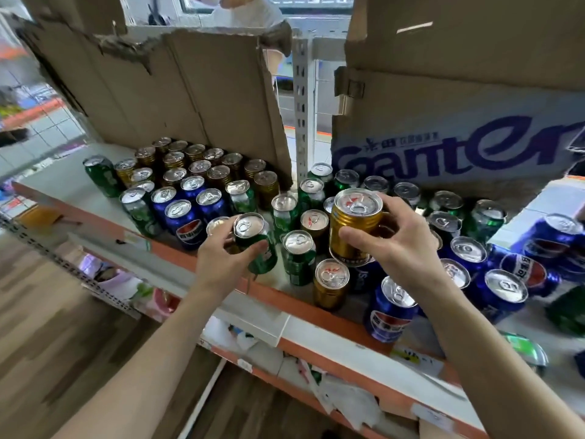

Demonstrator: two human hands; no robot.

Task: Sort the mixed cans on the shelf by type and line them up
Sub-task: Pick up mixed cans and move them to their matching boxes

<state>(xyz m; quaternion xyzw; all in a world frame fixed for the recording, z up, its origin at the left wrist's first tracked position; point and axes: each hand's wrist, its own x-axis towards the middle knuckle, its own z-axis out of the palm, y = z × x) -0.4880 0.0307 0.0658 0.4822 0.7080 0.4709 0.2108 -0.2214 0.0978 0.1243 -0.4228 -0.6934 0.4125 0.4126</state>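
The left hand [221,248] is curled round a green can [256,245], which is gripped by its upper body and tilted slightly at the front edge of the shelf [60,175]. The right hand [392,239] is closed on a gold can [354,226], thumb on the near side and fingers behind, and the can is held upright above the cans standing beneath it. That height is judged to be kept so that the neighbours are not knocked in transit.

Beyond the left hand a block of gold cans [202,166] is already ranked against the cardboard [177,90], with a cluster of blue cans [186,210] in front of it. The gold can is probably meant for that block.

To the right of the right hand, blue cans [503,286] and green cans [443,204] are mixed, some lying over. Just below the right hand another gold can [330,286] stands unsorted. Much of the sorting is judged to remain.
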